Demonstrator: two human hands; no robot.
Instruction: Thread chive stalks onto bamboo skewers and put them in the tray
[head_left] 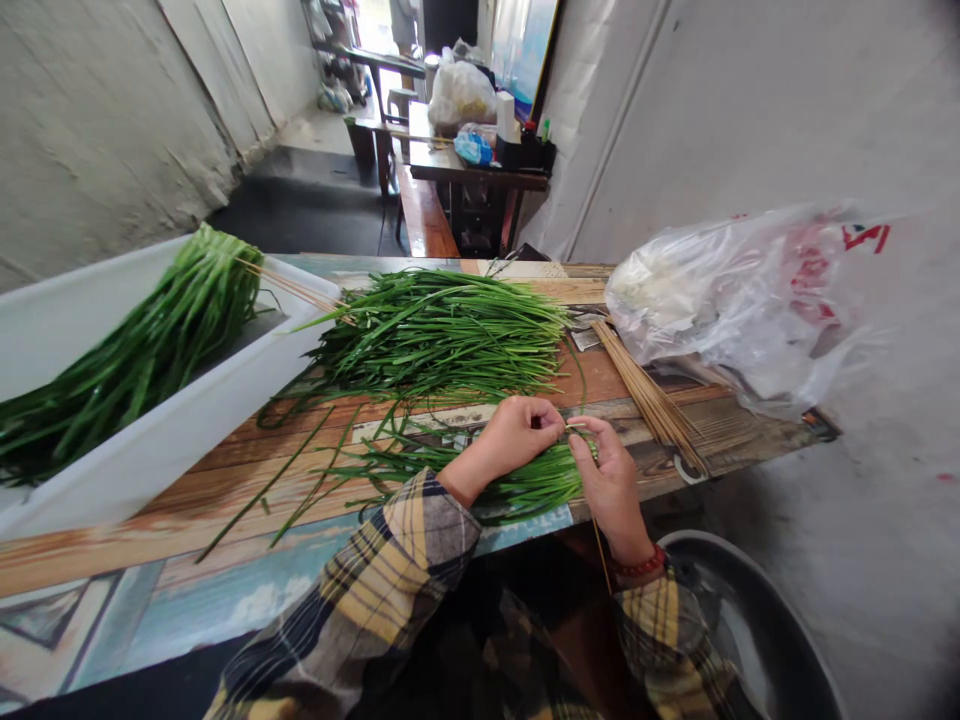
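My left hand (517, 432) is closed in a pinch on a small bunch of green chives (525, 485) lying near the table's front edge. My right hand (609, 478) is closed on a thin bamboo skewer (600, 545), whose tip meets the chives between my two hands. A big pile of loose chives (442, 335) lies just beyond my hands. A bundle of bamboo skewers (649, 395) rests to the right of the pile.
A white tray (172, 425) at the left holds skewered chives (142, 355). A crumpled plastic bag (742, 295) sits at the table's right end. A dark metal basin (757, 620) stands below right. Benches and a cluttered table (472, 165) fill the far end.
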